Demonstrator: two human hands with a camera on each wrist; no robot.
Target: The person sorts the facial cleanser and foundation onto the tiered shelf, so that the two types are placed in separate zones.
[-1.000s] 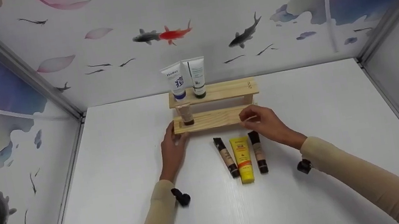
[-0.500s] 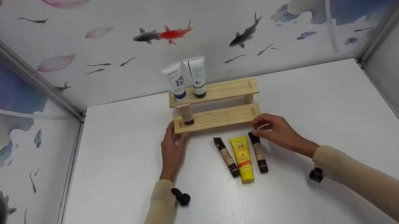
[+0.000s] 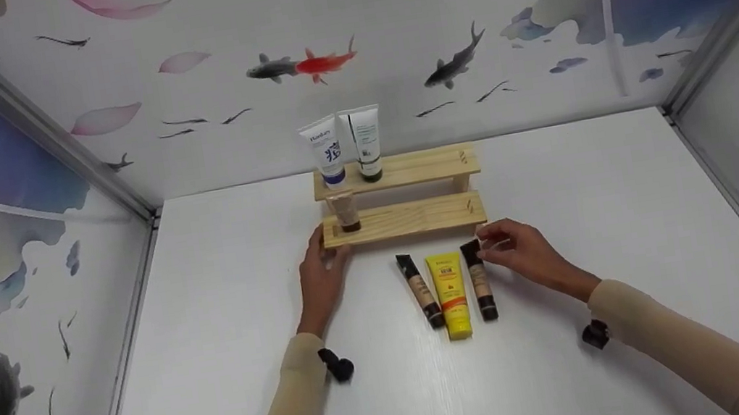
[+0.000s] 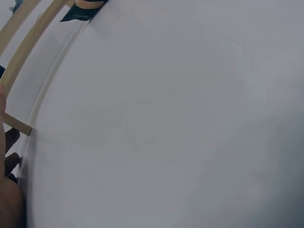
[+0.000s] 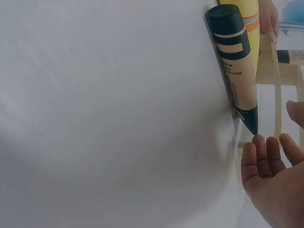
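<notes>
My left hand [image 3: 323, 277] grips the left front corner of a two-tier wooden display rack [image 3: 408, 219], thumb in front and fingers at its side. The left wrist view catches only part of that hand [image 4: 8, 199]. My right hand [image 3: 521, 248] is beside the crimped end of the right-hand beige-and-black cosmetic tube [image 3: 480, 282]. In the right wrist view, its thumb stands apart from the loosely bent fingers [image 5: 262, 161], with nothing between them. A yellow tube [image 3: 452, 295] and another beige-and-black tube [image 3: 420, 293] lie alongside on the table.
Two white tubes, one blue-capped [image 3: 327, 155] and one dark-capped [image 3: 366, 143], stand on the rack's upper tier. A small beige tube [image 3: 345, 212] stands at the lower tier's left end. Patterned panels [image 3: 376, 9] enclose the white table [image 3: 216, 260] at back and sides.
My right hand has moved from the rack's lower right end toward me and to the right, down beside the right-hand tube. My left hand stays on the rack.
</notes>
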